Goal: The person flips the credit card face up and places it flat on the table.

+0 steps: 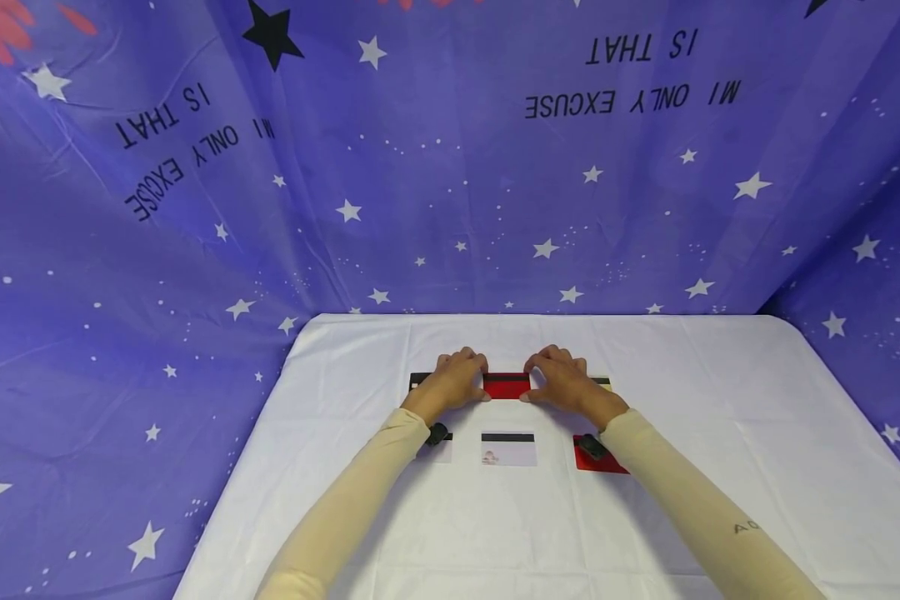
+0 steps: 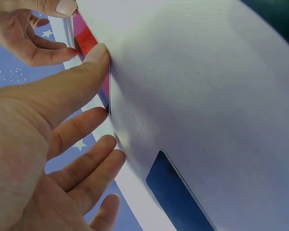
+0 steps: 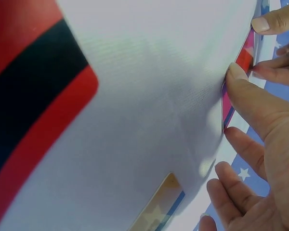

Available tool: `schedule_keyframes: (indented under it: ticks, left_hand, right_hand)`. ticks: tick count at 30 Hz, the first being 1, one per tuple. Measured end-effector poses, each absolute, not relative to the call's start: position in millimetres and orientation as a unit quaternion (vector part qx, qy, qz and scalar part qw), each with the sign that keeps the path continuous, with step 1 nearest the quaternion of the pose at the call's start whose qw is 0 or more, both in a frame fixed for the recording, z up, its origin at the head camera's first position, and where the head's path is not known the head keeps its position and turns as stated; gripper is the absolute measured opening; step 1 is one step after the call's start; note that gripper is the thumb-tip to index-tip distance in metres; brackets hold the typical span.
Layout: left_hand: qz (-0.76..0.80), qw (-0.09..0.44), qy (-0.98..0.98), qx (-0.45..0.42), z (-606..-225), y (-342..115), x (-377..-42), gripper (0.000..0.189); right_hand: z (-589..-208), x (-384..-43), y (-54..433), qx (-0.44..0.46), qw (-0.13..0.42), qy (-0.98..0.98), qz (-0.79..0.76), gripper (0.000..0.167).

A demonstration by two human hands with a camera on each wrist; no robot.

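Note:
A red card (image 1: 507,387) with a dark stripe along its far edge lies at the middle of the back row on the white table. My left hand (image 1: 456,379) holds its left end, thumb at the near corner and index finger at the far one. At the opposite end my right hand (image 1: 562,382) grips the card the same way. In the left wrist view, the left thumb (image 2: 97,55) presses the card's edge, while the other fingers spread loosely. The right wrist view shows the right thumb (image 3: 237,72) on the card's near edge.
Partly behind the left hand lies a dark card (image 1: 418,379); a yellowish card (image 1: 603,383) peeks out behind the right. In the nearer row are a white card (image 1: 508,450), another pale card (image 1: 441,452) and a red card (image 1: 607,461), the outer two partly covered by wrist devices.

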State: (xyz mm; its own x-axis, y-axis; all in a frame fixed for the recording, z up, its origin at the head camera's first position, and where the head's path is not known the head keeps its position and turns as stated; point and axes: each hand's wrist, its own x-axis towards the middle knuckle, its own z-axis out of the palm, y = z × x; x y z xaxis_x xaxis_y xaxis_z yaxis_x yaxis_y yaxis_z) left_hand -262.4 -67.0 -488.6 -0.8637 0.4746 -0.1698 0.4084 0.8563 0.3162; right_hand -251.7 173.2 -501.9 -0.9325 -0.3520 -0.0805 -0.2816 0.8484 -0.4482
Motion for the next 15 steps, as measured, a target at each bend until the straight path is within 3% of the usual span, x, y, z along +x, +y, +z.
schedule_keyframes:
  ticks: [15]
  left_hand:
    - [0.137, 0.113, 0.954, 0.242, -493.6, -67.1, -266.6, 0.048]
  right_hand:
    - [-503.8, -250.2, 174.1, -0.171, 0.073, 0.957, -0.222, 0.05]
